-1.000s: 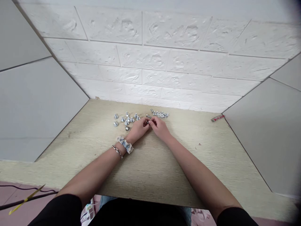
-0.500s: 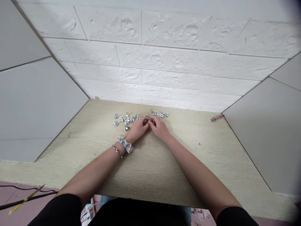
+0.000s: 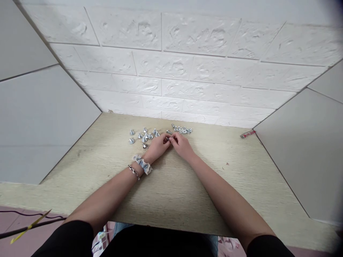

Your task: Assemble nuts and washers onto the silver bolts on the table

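Note:
My left hand (image 3: 158,144) and my right hand (image 3: 182,144) meet over the board, fingertips pinched together around a small metal bolt (image 3: 168,139). Most of that bolt is hidden by the fingers. Just beyond the fingertips lies another bolt (image 3: 169,131). To the left stand several bolts fitted with washers (image 3: 146,136), and one more piece (image 3: 145,146) is close beside my left hand. Behind my right hand is a small heap of loose bolts, nuts and washers (image 3: 184,131).
A light wooden tabletop (image 3: 171,189) runs to a white brick-patterned wall (image 3: 175,67). Grey-white panels close in on the left (image 3: 48,125) and right (image 3: 302,150). A red utility knife (image 3: 248,134) lies by the right panel.
Both hands stay in nearly the same place. The fingers have shifted slightly around the bolt, which shows less between them now.

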Available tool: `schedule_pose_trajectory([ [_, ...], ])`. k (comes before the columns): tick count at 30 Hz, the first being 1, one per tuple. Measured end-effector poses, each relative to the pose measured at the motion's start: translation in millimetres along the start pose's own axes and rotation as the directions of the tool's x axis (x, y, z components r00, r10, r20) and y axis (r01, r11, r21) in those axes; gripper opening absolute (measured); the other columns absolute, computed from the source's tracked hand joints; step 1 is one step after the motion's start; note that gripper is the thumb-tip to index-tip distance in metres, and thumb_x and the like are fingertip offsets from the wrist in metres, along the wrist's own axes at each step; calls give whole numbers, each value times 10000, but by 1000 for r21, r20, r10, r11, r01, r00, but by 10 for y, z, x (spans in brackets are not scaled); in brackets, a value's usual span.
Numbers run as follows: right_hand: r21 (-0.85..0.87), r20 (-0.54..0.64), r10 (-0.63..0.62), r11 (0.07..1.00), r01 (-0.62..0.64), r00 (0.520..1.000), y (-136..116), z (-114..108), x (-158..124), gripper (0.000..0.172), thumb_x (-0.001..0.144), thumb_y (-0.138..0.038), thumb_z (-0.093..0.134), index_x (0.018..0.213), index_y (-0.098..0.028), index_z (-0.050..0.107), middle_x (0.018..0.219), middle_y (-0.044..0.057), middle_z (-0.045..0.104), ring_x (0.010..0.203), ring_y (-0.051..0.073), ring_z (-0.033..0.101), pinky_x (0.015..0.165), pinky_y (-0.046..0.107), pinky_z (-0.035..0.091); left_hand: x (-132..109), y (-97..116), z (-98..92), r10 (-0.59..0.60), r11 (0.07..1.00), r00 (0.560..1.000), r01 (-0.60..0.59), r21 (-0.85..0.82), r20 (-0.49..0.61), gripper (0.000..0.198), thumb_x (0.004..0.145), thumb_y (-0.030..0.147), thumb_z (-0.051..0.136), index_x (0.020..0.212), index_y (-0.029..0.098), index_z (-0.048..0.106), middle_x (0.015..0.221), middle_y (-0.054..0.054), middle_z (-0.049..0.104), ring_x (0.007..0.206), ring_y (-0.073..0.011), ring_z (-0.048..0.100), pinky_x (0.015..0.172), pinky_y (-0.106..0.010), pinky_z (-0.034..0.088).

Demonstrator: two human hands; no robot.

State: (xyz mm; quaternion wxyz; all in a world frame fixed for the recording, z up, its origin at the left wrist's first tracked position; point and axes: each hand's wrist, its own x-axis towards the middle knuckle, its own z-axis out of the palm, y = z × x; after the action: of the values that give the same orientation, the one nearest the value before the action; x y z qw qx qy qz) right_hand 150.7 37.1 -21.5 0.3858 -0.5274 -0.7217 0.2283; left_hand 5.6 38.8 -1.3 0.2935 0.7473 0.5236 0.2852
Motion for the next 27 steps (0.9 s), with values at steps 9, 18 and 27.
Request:
schedule_pose_trajectory([
  [9,-74,8,-79,994,79,997,-9,0,10,323,901,-347,363,606,-217,368,634,12,483,663,167,473,648,300,367,28,-33,15,-23,1000,999,23,8,-30,224,828,259,485,983,171,622,745,-19,646,692,-163,583,692,-293,450],
  [18,36,-54,-22,999,24,998,-4,0,-26,176,791,-201,443,953,-213,511,808,21,570,724,168,544,673,304,434,1,1,-4,-33,999,999,32,-12,-30,253,823,246,497,1038,177,613,810,-24,661,730,-166,594,727,-297,467],
  [27,2,-23,-79,997,79,997,14,3,-4,191,825,-191,437,951,-197,581,921,57,625,828,181,560,761,321,438,14,-45,12,-8,1000,1000,8,5,-22,269,819,248,497,1053,183,613,792,-19,645,726,-166,585,716,-289,464],
])
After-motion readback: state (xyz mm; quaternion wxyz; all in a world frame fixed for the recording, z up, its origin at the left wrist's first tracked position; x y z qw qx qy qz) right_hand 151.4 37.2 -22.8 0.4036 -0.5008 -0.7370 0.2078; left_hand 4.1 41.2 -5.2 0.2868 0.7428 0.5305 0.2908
